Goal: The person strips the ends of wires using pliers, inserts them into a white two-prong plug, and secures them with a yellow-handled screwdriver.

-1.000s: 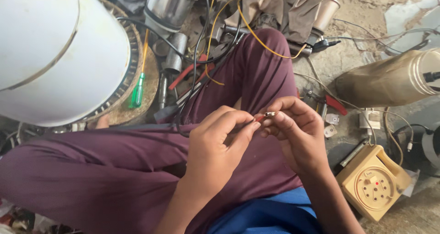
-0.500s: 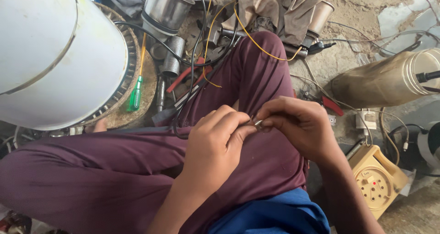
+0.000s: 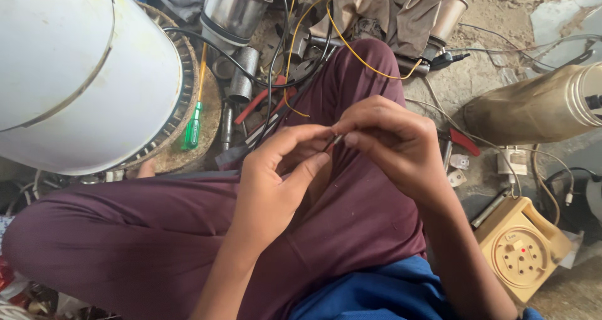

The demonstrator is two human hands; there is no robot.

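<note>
My left hand (image 3: 279, 179) and my right hand (image 3: 392, 141) meet above my lap, over maroon trousers (image 3: 351, 226). Between the fingertips of both hands sits a small thin metal piece (image 3: 334, 142), pinched at both ends; most of it is hidden by my fingers. My right hand curls over it from the right, my left thumb and forefinger close on it from the left.
A large white drum-shaped body (image 3: 75, 75) fills the upper left. A green screwdriver (image 3: 192, 125), red-handled pliers (image 3: 263, 100), metal cylinders (image 3: 235, 9), yellow and black wires (image 3: 295, 25), a tan cylinder (image 3: 533, 110) and a yellow socket box (image 3: 520, 248) lie around my legs.
Both hands have drawn closer together and the small piece, visible between the fingertips a second ago, is now mostly covered. The view has shifted slightly.
</note>
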